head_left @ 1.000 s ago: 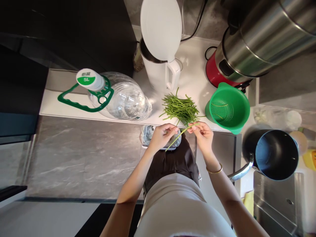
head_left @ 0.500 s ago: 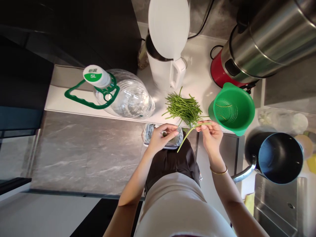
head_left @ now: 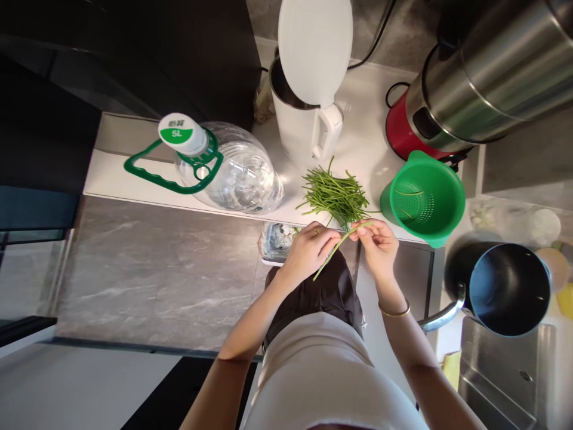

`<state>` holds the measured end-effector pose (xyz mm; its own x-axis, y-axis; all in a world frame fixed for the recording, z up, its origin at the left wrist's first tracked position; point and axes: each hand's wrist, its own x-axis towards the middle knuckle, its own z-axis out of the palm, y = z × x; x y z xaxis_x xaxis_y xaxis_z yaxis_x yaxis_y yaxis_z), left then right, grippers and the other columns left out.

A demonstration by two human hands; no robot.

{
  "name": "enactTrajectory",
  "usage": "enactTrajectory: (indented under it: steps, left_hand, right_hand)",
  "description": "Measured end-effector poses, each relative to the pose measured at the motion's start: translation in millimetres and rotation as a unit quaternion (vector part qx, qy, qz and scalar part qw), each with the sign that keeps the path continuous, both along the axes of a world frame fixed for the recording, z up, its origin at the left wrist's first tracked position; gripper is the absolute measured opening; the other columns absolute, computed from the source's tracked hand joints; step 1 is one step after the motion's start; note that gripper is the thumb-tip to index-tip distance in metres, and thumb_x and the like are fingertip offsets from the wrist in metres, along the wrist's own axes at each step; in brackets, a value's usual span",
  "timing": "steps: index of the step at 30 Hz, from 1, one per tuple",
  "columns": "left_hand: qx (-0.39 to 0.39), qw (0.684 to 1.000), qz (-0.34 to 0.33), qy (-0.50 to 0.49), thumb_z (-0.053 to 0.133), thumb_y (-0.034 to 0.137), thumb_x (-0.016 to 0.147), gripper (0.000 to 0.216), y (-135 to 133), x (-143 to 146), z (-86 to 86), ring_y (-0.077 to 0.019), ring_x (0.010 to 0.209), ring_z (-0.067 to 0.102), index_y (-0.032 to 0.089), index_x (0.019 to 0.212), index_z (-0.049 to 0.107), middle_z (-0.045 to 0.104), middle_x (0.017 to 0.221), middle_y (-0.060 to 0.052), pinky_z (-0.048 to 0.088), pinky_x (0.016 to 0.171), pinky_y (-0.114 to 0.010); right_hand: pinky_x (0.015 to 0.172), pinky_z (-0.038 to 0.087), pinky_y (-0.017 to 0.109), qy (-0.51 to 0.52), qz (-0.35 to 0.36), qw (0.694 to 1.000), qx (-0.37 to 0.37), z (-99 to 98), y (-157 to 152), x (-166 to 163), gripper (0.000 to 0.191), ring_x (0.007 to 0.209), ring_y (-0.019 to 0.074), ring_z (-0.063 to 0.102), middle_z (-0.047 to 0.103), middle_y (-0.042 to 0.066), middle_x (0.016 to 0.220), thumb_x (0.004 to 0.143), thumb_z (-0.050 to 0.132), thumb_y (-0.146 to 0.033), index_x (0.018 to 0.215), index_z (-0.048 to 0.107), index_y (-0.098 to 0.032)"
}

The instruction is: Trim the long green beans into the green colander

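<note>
A thin green vegetable stem [head_left: 346, 236] runs slantwise between my two hands, just in front of the counter edge. My right hand [head_left: 378, 248] pinches its upper end between thumb and fingers. Lower down, the fingers of my left hand [head_left: 308, 254] are closed on the same stem, whose free tip hangs below them. Beyond my hands, a loose pile of similar green stems [head_left: 335, 194] lies on the counter. To its right stands a green colander [head_left: 454, 203] with a few stems inside. Under my left hand is a lined bin [head_left: 270, 243] holding scraps, partly hidden.
A big water bottle [head_left: 242, 170] with a green handle stands on the left of the white counter [head_left: 116, 179]. Behind the pile is a white kettle [head_left: 293, 131], lid up. At right are a red and steel appliance [head_left: 405, 122], a dark pot [head_left: 505, 286] and a sink [head_left: 496, 370].
My left hand has moved right and closed on the stem held in my right hand. The right hand has shifted slightly left. The camera view has moved a little.
</note>
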<state>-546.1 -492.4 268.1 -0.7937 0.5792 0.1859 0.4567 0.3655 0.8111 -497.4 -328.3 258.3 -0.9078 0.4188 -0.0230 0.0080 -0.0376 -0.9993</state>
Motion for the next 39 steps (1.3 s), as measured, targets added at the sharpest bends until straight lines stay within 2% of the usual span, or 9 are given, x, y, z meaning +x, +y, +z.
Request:
enactTrajectory:
  steps: [8,11,14,20,24,27,30,35,39]
  left_hand:
    - [-0.006,0.997,0.059,-0.055,0.047,0.024,0.090,0.014,-47,7,-8.6,-0.0148,0.082,0.058,0.020,0.087,0.060,0.064,0.081,-0.002,0.044,0.079,-0.027]
    - [-0.067,0.993,0.068,-0.073,0.044,0.026,0.091,0.016,-70,6,-24.3,-0.0153,0.084,0.058,0.019,0.090,0.058,0.063,0.084,-0.003,0.045,0.079,-0.027]
    - [-0.184,0.979,0.056,-0.065,0.041,0.026,0.092,0.020,-84,7,-46.1,-0.0175,0.086,0.059,0.019,0.092,0.059,0.064,0.087,-0.005,0.044,0.080,-0.029]
    - [-0.419,0.896,0.057,-0.132,0.042,0.031,0.090,0.024,-83,14,-92.1,-0.0201,0.084,0.063,0.020,0.091,0.063,0.068,0.088,-0.007,0.044,0.072,-0.028]
    - [-0.459,0.871,0.068,-0.164,0.045,0.039,0.087,0.028,-73,20,-116.1,-0.0217,0.086,0.063,0.020,0.086,0.067,0.069,0.086,-0.008,0.044,0.080,-0.032]
    - [-0.450,0.879,0.032,-0.155,0.048,0.023,0.084,0.029,-67,22,-127.5,-0.0236,0.100,0.060,0.025,0.109,0.064,0.062,0.118,-0.009,0.043,0.087,-0.036]
    - [-0.450,0.880,-0.015,-0.154,0.048,0.016,0.081,0.046,-59,22,-129.0,-0.0253,0.106,0.059,0.029,0.124,0.056,0.055,0.129,-0.010,0.045,0.085,-0.036]
    - [-0.424,0.899,0.021,-0.109,0.040,0.026,0.089,0.031,-35,17,-112.9,-0.0223,0.088,0.064,0.025,0.107,0.064,0.070,0.090,-0.008,0.046,0.077,-0.031]
    - [-0.349,0.934,0.041,-0.060,0.042,0.028,0.089,0.031,-11,10,-100.8,-0.0202,0.089,0.064,0.026,0.115,0.060,0.070,0.094,-0.006,0.045,0.077,-0.028]
  right_hand:
    - [0.061,0.050,0.022,0.037,-0.099,0.994,0.005,-9.9,29,-11,0.009,0.059,0.0074,0.059,0.065,-0.001,0.081,0.079,0.066,-0.025,0.081,0.059,-0.021]
    - [0.061,0.050,0.023,0.056,-0.128,0.990,0.022,-10.7,39,-12,0.012,0.062,0.0085,0.060,0.064,-0.001,0.079,0.078,0.067,-0.026,0.083,0.058,-0.021]
    - [0.060,0.050,0.023,0.071,-0.156,0.985,0.037,-12.4,44,-14,0.015,0.065,0.0094,0.062,0.064,-0.002,0.079,0.076,0.069,-0.026,0.086,0.058,-0.021]
    - [0.061,0.051,0.025,0.079,-0.184,0.978,0.055,-13.7,49,-15,0.017,0.062,0.0086,0.062,0.065,-0.002,0.080,0.077,0.068,-0.027,0.087,0.057,-0.020]
    - [0.062,0.051,0.024,0.083,-0.183,0.978,0.057,-11.0,45,-12,0.016,0.061,0.0081,0.061,0.065,-0.001,0.081,0.077,0.067,-0.027,0.087,0.057,-0.020]
    - [0.063,0.052,0.024,0.071,-0.173,0.980,0.064,-11.1,42,-12,0.016,0.062,0.0082,0.061,0.065,-0.001,0.079,0.077,0.068,-0.028,0.086,0.058,-0.019]
    - [0.064,0.053,0.026,0.052,-0.207,0.974,0.080,-18.9,53,-14,0.019,0.064,0.0094,0.062,0.063,-0.002,0.077,0.076,0.068,-0.031,0.086,0.056,-0.019]
    - [0.073,0.055,0.034,0.017,-0.339,0.937,0.084,-47.3,112,-15,0.028,0.064,0.0117,0.062,0.059,-0.003,0.073,0.075,0.065,-0.039,0.089,0.052,-0.020]
    - [0.074,0.055,0.035,-0.053,-0.381,0.920,0.078,-57.3,140,-3,0.048,0.077,0.0148,0.065,0.060,0.005,0.102,0.070,0.068,-0.037,0.110,0.047,-0.020]
